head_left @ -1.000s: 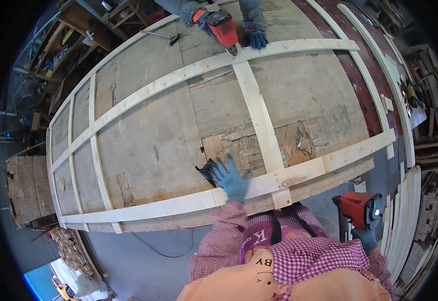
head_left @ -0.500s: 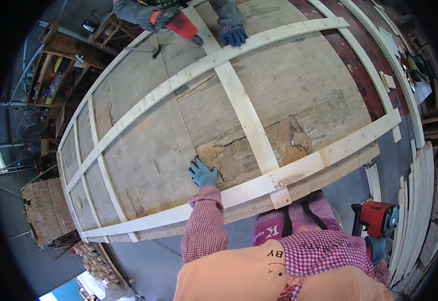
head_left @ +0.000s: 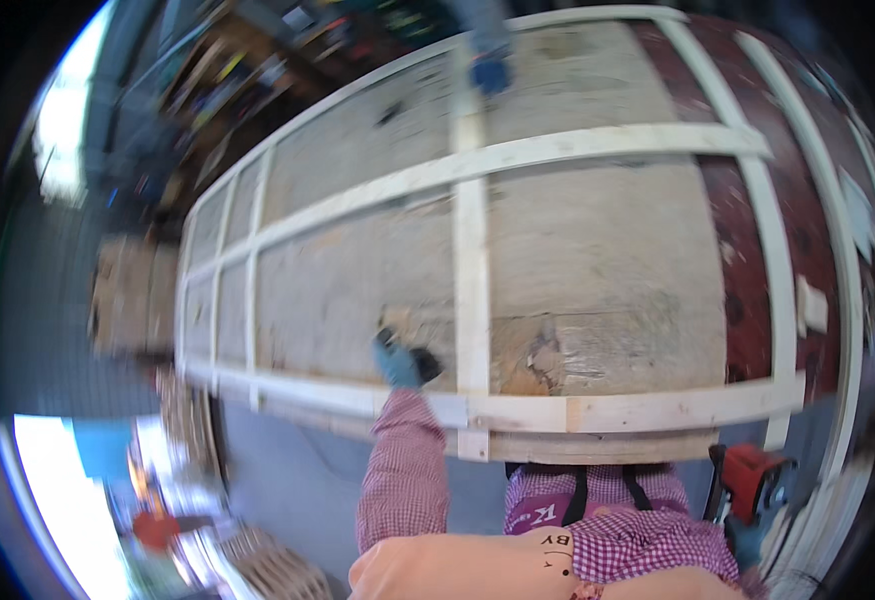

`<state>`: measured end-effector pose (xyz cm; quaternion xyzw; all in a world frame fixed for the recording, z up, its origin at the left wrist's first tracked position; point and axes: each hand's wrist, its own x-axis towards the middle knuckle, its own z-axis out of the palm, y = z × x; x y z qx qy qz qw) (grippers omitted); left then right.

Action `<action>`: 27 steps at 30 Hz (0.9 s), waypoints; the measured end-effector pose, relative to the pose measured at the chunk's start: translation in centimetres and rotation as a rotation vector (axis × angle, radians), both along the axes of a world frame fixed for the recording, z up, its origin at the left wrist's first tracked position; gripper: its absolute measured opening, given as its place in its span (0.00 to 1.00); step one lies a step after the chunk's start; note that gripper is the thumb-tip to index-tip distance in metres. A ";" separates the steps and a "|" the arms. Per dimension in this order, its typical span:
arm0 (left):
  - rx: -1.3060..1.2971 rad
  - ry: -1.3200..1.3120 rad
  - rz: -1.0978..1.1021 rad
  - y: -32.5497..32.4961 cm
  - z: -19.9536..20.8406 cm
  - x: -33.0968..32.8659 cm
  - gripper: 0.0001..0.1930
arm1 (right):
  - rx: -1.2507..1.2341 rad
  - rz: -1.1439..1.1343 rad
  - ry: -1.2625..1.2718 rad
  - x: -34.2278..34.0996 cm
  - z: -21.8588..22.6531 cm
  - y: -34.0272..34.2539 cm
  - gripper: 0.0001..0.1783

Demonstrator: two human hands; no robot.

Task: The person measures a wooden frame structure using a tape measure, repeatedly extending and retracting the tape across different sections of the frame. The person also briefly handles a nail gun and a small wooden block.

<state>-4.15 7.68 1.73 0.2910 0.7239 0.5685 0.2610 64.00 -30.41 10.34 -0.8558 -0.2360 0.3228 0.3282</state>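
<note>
My left hand, in a light blue glove with dark fingertips, rests on the worn plywood just beyond the near pale wooden strip. Its fingers are spread, slightly blurred, and hold nothing. Low at the right, my gloved right hand is closed around the handle of a red and black power tool, which looks like a nail gun. The tool hangs beside my body, off the frame's near edge. A crosspiece meets the near strip to the right of my left hand.
Pale strips form a grid over the plywood, including a middle strip. Across the frame is a co-worker's blue-gloved hand. A small wood block lies at right, near dark red boards. Stacked wood stands at left.
My view has turned, so the frame appears straighter and is blurred. My left hand stays on the plywood near the strip. The co-worker's red tool has gone out of sight.
</note>
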 end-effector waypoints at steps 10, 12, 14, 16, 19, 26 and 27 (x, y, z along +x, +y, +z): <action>0.363 -2.150 -0.141 -18.3 5.8 29.0 0.17 | -0.144 0.342 0.107 4.9 7.1 16.0 0.18; 0.134 -2.174 0.046 -19.4 7.1 30.2 0.17 | -0.147 0.317 0.149 4.0 7.0 16.4 0.21; 0.101 -2.247 -0.096 -19.6 6.1 30.5 0.21 | -0.155 0.293 0.205 3.9 6.4 16.4 0.23; 0.066 -2.182 -0.250 -18.1 6.2 31.4 0.21 | -0.162 0.226 0.249 5.2 6.6 15.4 0.26; -0.136 -2.003 -0.392 -17.7 6.8 32.5 0.20 | -0.157 0.130 0.316 6.9 6.8 13.7 0.30; -0.273 -2.015 -0.161 -19.0 7.5 37.7 0.21 | -0.114 0.177 0.256 13.0 7.0 14.7 0.35; -0.262 -2.011 -0.145 -18.8 7.5 39.4 0.22 | -0.055 0.204 0.139 15.0 7.3 14.4 0.34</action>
